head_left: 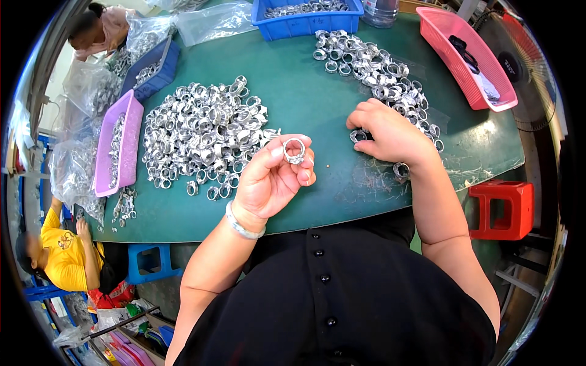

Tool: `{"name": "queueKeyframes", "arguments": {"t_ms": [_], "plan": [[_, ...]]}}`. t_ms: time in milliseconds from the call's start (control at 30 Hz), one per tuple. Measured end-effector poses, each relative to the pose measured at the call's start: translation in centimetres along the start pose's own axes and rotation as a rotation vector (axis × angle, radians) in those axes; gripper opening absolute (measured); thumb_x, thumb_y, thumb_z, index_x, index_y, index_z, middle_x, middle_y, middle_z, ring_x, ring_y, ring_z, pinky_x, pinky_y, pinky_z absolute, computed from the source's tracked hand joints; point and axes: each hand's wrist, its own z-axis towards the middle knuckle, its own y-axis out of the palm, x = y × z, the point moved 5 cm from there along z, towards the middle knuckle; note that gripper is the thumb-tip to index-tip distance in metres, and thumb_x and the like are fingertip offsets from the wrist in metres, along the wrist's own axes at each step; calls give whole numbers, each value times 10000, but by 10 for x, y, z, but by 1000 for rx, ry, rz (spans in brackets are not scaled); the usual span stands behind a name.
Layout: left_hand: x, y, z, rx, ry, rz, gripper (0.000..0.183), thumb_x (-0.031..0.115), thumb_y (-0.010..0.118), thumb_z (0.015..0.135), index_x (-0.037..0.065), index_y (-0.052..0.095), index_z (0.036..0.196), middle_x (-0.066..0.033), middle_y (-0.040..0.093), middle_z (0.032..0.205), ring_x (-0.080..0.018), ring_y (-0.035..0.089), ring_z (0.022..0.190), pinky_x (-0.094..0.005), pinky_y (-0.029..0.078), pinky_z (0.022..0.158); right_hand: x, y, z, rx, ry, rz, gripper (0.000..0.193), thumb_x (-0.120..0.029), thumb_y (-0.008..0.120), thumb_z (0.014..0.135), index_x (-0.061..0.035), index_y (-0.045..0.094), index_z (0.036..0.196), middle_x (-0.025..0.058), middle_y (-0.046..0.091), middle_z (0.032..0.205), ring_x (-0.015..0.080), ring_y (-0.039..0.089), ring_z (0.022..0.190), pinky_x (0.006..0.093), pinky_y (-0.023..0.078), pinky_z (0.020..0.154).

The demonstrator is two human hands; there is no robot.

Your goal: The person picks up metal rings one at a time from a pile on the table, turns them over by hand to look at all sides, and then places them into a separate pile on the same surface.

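My left hand (268,177) is raised over the near edge of the table, with thumb and fingers pinching a silver-coloured metal ring (294,150) that has a raised setting on its lower side. To the right, my right hand (390,135) reaches down to the table, its thumb and fingers curled around another metal ring (359,135). That hand partly hides the long heap of rings (366,61) on the right. Beyond my left hand lies a larger heap of similar rings (204,125).
A green table (293,73) carries a purple basket (131,146), blue bins (305,27) and a pink basket (439,49) with black-handled scissors. Plastic bags of rings (76,165) line the left edge. Two people sit at left. A red stool (503,209) stands at right.
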Motion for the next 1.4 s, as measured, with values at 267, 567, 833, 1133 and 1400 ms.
{"name": "queueKeyframes", "arguments": {"t_ms": [267,567,833,1133,1400], "plan": [[-1,-3,1,7,15,-5,358,198,538,884,-23,566,1164,-130,582,932,-204,534,783,-317,417,718,-3,-2,1,-7,-31,-26,213,-42,693,672,-14,612,866,125,596,890,303,536,943,373,455,841],[0,-4,0,8,23,26,378,211,577,850,-17,584,1151,-134,578,927,-211,530,786,-320,413,720,-1,1,1,1,-58,-10,229,-31,666,669,-7,594,884,113,559,869,304,517,908,374,435,834],[-3,-5,0,52,-6,-33,392,250,551,865,-30,564,1140,-125,575,890,-217,517,760,-331,418,710,-1,1,2,51,-55,4,165,-37,648,732,2,584,878,131,587,853,318,534,883,386,436,823],[-2,-6,-2,88,-1,-49,369,252,513,891,-33,550,1123,-123,577,888,-211,512,753,-329,419,702,0,3,3,59,-5,-27,145,-66,645,781,-11,576,895,126,589,866,323,536,898,400,440,812],[90,-9,-8,622,649,1195,167,65,575,905,0,631,1049,-24,634,889,-93,576,736,-231,476,710,2,3,1,73,42,-12,137,-80,626,807,-27,555,912,124,570,867,322,539,904,406,442,798]]}}
